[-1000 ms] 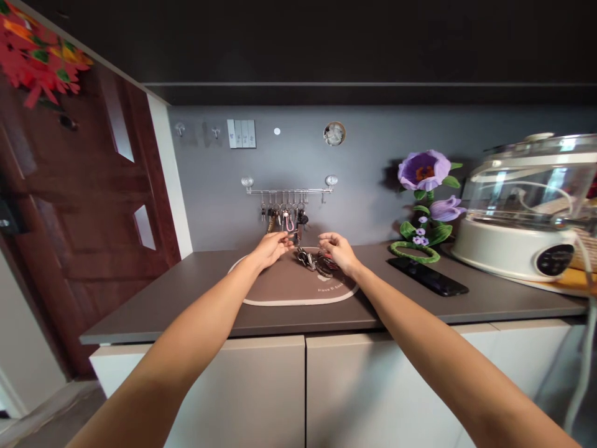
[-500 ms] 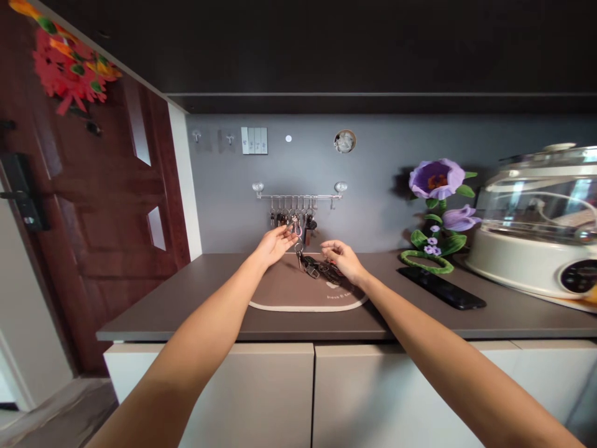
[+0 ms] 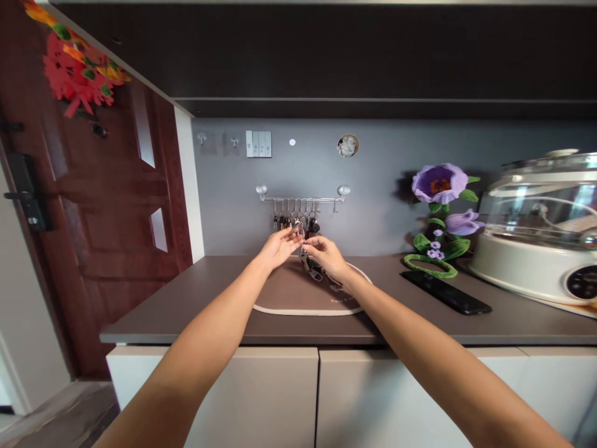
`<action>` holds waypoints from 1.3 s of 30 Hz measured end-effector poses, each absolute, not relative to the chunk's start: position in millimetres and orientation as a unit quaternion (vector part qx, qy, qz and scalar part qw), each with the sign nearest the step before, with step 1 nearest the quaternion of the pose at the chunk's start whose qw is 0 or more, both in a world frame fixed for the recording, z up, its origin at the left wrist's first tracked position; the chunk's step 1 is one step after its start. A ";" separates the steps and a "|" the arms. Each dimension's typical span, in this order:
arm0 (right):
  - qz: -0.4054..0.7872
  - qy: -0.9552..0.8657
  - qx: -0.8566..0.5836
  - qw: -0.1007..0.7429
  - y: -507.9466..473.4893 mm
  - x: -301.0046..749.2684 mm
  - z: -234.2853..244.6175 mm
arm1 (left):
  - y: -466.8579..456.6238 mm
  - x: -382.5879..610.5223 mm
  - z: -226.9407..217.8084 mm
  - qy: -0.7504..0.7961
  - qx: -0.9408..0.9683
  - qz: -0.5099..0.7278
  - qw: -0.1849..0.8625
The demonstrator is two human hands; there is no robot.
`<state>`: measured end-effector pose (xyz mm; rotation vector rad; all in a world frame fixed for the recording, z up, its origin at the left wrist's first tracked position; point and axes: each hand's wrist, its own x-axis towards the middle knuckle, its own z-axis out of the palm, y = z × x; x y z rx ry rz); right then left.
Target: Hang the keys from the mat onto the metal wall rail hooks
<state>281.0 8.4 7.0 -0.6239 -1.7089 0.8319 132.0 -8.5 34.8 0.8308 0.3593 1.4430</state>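
Observation:
My left hand (image 3: 278,249) pinches the top of a bunch of keys (image 3: 311,269) with thumb and fingers, palm turned partly up. The bunch dangles above a brown mat (image 3: 280,295) with a pale rim. Close against it from the right, my right hand (image 3: 328,254) has its thumb and fingertips closed on the ring part of the same bunch. Behind both hands, a clear hook rail (image 3: 303,200) on the wall carries several hanging keys (image 3: 282,221). More items on the mat are partly hidden by my right hand.
On the right stand a purple fabric flower (image 3: 439,183), a black phone-like slab (image 3: 445,292) and a white appliance with a clear cover (image 3: 522,261). A dark cabinet (image 3: 326,56) overhangs the counter (image 3: 163,298). A red-brown door (image 3: 121,236) is at left.
My right hand has moved left from over the mat to the hanging bunch and closed on its ring. My left hand keeps its hold. The view has shifted slightly.

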 end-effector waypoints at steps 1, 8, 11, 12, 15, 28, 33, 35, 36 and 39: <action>0.347 -0.714 -0.268 0.546 9.6 278.8 6.2 | -9.1 132.4 35.0 0.157 0.367 0.638 0.658; 0.287 -0.717 -0.281 0.570 12.4 280.0 1.9 | -11.8 134.8 35.8 0.164 0.378 0.635 0.653; 0.269 -0.718 -0.288 0.573 9.6 283.3 3.8 | -10.7 133.2 34.9 0.154 0.384 0.628 0.659; 0.263 -0.719 -0.292 0.574 8.6 284.3 4.6 | -10.0 132.2 34.6 0.153 0.384 0.626 0.661; 0.244 -0.717 -0.303 0.579 7.3 287.9 6.0 | -7.7 129.2 34.0 0.157 0.379 0.627 0.662; 0.297 -0.632 -0.292 0.653 14.6 300.6 9.7 | 3.1 128.9 23.4 0.373 0.450 0.631 0.510; 0.300 -0.607 -0.294 0.675 18.2 305.6 11.0 | -0.6 133.4 16.0 0.404 0.535 0.556 0.492; 0.304 -0.600 -0.293 0.680 18.8 306.7 10.9 | -3.7 135.7 14.2 0.406 0.565 0.526 0.490; 0.312 -0.597 -0.291 0.679 18.6 306.9 11.0 | -5.2 136.9 13.2 0.406 0.579 0.512 0.487; 0.362 -0.587 -0.278 0.669 15.4 306.2 11.6 | -8.8 140.5 10.1 0.411 0.624 0.477 0.463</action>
